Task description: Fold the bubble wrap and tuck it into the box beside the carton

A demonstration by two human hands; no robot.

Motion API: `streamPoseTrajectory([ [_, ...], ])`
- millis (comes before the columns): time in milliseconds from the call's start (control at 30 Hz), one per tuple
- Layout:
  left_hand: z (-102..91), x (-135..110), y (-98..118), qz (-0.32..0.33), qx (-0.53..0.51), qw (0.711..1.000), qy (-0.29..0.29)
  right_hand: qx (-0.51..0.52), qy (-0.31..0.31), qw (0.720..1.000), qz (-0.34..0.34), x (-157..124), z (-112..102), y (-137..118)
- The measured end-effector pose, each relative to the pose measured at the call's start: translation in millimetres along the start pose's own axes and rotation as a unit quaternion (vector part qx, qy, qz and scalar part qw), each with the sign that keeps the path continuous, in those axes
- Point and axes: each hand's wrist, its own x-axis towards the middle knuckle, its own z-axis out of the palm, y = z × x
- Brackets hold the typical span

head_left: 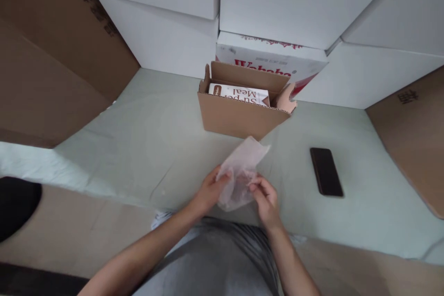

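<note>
Both hands hold a crumpled, see-through plastic bag [241, 166] over the near part of the table. My left hand [210, 189] is closed on its left side, thumb on top. At the bag's right edge, my right hand [265, 196] pinches the film between thumb and fingers. Just beyond the bag stands an open brown cardboard box [239, 118]. Inside it sits a white carton [239, 95] printed "Super Meal", its lower part hidden by the box wall.
A black phone [326, 172] lies on the pale green cloth [138, 120] to the right. Behind the open box are a white box with red lettering [270, 58] and stacked white boxes [298, 0]. Large brown cartons flank the table at left [58, 64] and right [412, 134].
</note>
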Motion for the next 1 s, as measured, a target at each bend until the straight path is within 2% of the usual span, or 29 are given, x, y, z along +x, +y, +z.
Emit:
streamPoseTrajectory([
  [67,-7.6,3.7,0.4,-0.032,-0.063,0.997,0.033,0.018,0.053,0.998,0.021,2.9,-4.7,8.8],
  [133,-15.5,5.4,-0.7,-0.030,-0.095,0.994,0.048,0.051,0.063,0.996,0.041,6.2,-9.9,16.6],
  [233,-23.2,4.8,-4.8,0.004,-0.064,0.997,0.045,0.125,0.019,0.990,0.070,10.2,-12.9,20.5],
  [333,-25.9,4.5,-10.0,0.029,-0.022,0.999,0.004,0.127,-0.010,0.985,0.114,11.7,-9.2,16.5],
  [433,-26.1,4.7,-12.4,0.130,0.053,0.990,0.014,0.111,0.007,0.985,0.135,9.1,-2.3,11.4],
  [500,-25.4,2.2,-10.6,0.215,0.141,0.966,0.018,0.117,0.011,0.986,0.122,4.9,2.2,8.9],
  [567,-23.9,-2.8,-6.5,0.240,0.202,0.949,-0.035,0.123,-0.006,0.985,0.122,0.2,5.3,7.1],
  [633,-22.9,-7.4,-2.0,0.205,0.210,0.952,-0.088,0.129,-0.035,0.981,0.139,-2.6,5.3,5.9],
  [667,-23.4,-8.3,-0.3,0.178,0.202,0.958,-0.096,0.132,-0.046,0.979,0.148,-2.5,3.7,5.6],
  [733,-28.1,-5.4,1.3,0.130,0.184,0.972,-0.070,0.118,-0.037,0.982,0.140,1.1,-2.1,5.3],
  [833,-43.4,8.1,-0.8,0.105,0.200,0.974,0.025,0.026,0.010,0.995,0.097,12.4,-12.3,7.3],
  [933,-58.4,21.9,-8.5,0.131,0.303,0.939,0.097,-0.070,0.054,0.995,0.041,21.4,-14.5,14.4],
  [1000,-63.5,26.8,-16.1,0.194,0.386,0.893,0.127,-0.133,0.104,0.986,-0.001,22.9,-11.1,20.5],
])
